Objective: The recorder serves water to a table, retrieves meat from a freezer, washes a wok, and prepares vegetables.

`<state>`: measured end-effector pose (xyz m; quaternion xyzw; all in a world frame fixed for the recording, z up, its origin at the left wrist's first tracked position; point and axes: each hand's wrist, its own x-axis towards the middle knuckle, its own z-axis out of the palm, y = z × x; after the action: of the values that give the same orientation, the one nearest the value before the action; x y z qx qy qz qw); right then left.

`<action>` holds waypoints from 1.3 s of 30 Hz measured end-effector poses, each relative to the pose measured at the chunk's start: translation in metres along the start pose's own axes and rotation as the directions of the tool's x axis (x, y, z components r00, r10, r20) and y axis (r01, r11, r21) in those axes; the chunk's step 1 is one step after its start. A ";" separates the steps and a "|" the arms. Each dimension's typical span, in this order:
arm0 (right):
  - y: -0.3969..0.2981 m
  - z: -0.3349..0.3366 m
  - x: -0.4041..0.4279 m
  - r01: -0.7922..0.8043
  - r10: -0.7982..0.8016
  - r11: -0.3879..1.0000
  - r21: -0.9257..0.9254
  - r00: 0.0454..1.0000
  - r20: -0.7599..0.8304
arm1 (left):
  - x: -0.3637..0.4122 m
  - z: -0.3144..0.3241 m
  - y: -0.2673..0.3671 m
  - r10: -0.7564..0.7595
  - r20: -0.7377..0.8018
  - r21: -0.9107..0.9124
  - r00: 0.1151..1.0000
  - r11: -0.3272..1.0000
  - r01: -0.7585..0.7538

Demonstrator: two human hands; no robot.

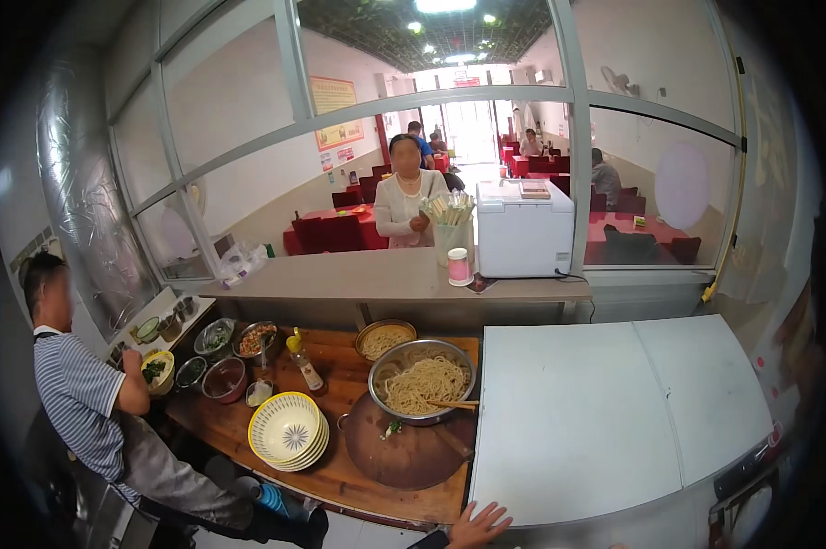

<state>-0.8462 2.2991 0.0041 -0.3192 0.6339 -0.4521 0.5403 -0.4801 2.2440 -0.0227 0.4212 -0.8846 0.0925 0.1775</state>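
My left hand (480,527) is at the bottom, fingers spread and holding nothing, by the near left corner of a white chest-type unit's lid (570,412). Of my right hand, at most a sliver shows at the bottom rim. Ahead on the wooden worktop (413,504), a steel bowl (378,396) of noodles (426,383) overlaps a round cutting board (399,460). Chopsticks (457,405) lie across the bowl's right side. A wooden handle (454,442) and chopped green onion (391,429) are on the board. Patterned bowls (286,429) stand stacked left of it.
A co-worker (83,405) at the left holds a bowl of food (157,374). Ingredient bowls (225,381) and a yellow-capped bottle (308,367) stand nearby. A person (407,199) faces the serving counter (358,278), which bears a chopstick holder (452,237) and a white box (526,237).
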 end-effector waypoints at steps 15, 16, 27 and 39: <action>0.093 -0.106 -0.009 0.109 -0.088 0.992 0.069 0.964 -0.251 | 0.079 -0.024 0.000 0.368 0.088 -0.071 0.925 0.929 -0.363; 0.114 -0.125 -0.006 0.171 -0.158 0.985 0.020 0.944 -0.291 | 0.087 -0.034 -0.001 0.390 0.119 -0.062 0.913 0.921 -0.385; -0.097 -0.087 -0.004 0.117 0.192 0.762 0.637 0.899 -0.394 | 0.199 -0.225 -0.030 0.192 -0.107 0.337 0.976 0.930 -0.146; -0.107 -0.026 0.234 0.294 -0.431 0.840 -0.456 0.872 -0.231 | 0.300 -0.300 -0.170 -0.189 -0.285 0.039 0.940 0.977 0.209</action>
<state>-0.9299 2.0545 0.0098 -0.4613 0.7205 -0.4515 0.2534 -0.4519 2.0173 0.3733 0.4971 -0.7998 0.1628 0.2946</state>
